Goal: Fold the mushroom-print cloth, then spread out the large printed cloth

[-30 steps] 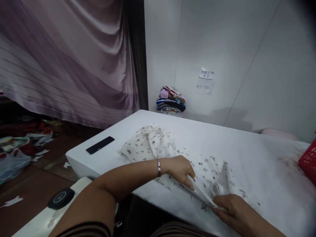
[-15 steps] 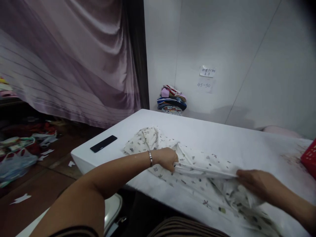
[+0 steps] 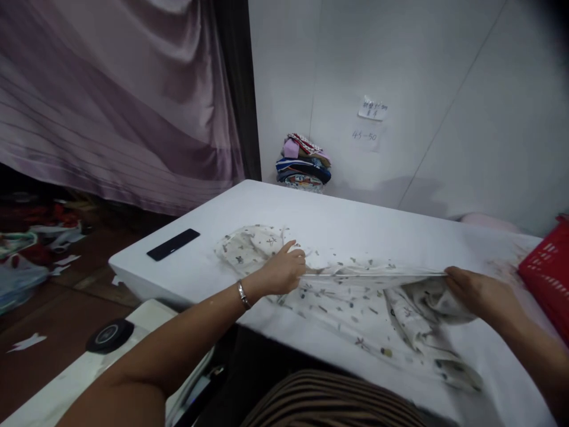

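A white garment (image 3: 338,302) with a small scattered print lies across the white table (image 3: 275,204), one rumpled part at the left and a sleeve-like part at the lower right. My left hand (image 3: 284,270), with a metal bracelet on its wrist, pinches the garment near its middle, the index finger sticking out. At the garment's right end, my right hand (image 3: 471,287) grips the cloth. Between both hands an edge is pulled into a straight, taut line. The fingertips of each hand are partly hidden.
A black phone (image 3: 173,244) lies near the table's left corner. Folded clothes (image 3: 304,166) are stacked by the wall. A red plastic basket (image 3: 546,267) stands at the right edge. A pale surface with a round black object (image 3: 109,335) is at lower left.
The edge between my hands has become straighter and tighter. My right hand has moved up and slightly right; my left index finger has lifted off. The camera view has shifted a little.
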A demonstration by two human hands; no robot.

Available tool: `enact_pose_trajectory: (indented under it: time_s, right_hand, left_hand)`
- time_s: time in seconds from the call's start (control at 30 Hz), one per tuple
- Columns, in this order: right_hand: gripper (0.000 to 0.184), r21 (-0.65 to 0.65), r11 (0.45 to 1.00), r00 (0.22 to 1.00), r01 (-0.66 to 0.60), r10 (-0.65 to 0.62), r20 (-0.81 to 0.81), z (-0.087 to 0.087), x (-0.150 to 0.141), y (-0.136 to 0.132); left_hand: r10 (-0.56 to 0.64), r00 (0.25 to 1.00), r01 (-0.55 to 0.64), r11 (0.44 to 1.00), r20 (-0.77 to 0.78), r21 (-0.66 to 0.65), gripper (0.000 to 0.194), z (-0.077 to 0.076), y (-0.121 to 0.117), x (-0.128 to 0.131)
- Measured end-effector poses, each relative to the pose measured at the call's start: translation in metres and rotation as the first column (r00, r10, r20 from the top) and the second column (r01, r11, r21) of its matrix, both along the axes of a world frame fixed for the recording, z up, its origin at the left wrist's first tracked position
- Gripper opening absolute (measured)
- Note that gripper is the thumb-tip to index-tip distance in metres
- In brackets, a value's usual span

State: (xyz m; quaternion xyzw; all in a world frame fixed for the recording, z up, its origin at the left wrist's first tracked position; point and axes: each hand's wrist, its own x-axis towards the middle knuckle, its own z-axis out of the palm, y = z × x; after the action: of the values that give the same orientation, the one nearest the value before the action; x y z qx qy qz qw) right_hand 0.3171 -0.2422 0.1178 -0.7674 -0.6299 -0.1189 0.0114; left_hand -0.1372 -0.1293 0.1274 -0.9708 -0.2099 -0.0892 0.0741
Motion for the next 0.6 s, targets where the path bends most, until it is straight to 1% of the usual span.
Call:
enact_pose_trajectory:
  time_s: [0.07,0.13,0.27,0.37,0.43,0.5,0.6]
  right_hand:
    - [0.041,-0.07,0.998,0.999,0.009,-0.006,0.052,-0.019,-0.002,-0.008]
    - [0.043,-0.089,0.995,0.999,0.044,-0.041,0.029,-0.031,-0.002,-0.018]
    - [0.048,-0.059,0.994,0.995,0.088,-0.091,-0.045,-0.054,0.006,-0.034]
    - [0.051,-0.051,0.993,0.989,0.111,-0.115,-0.096,-0.073,0.009,-0.042]
    - [0.052,-0.059,0.991,0.984,0.116,-0.123,-0.127,-0.081,0.008,-0.045]
    - [0.053,-0.059,0.989,0.979,0.134,-0.141,-0.147,-0.084,0.006,-0.047]
    - [0.056,-0.073,0.98,0.967,0.184,-0.194,-0.166,-0.085,0.005,-0.052]
  left_hand:
    - [-0.059,0.998,0.059,0.998,-0.02,-0.013,0.013,-0.018,-0.013,-0.005]
    - [-0.076,0.997,0.076,0.997,-0.031,-0.007,0.015,-0.027,-0.027,-0.012]
    - [0.023,1.0,-0.023,1.0,-0.006,0.004,0.021,-0.035,-0.046,-0.036]
    - [0.104,0.994,-0.105,0.994,-0.015,-0.038,0.019,-0.046,-0.055,-0.054]
    - [0.153,0.988,-0.156,0.984,-0.038,-0.088,0.015,-0.054,-0.061,-0.06]
    - [0.174,0.983,-0.181,0.973,-0.057,-0.142,0.012,-0.059,-0.066,-0.061]
    - [0.132,0.987,-0.149,0.964,-0.092,-0.221,0.009,-0.06,-0.068,-0.055]
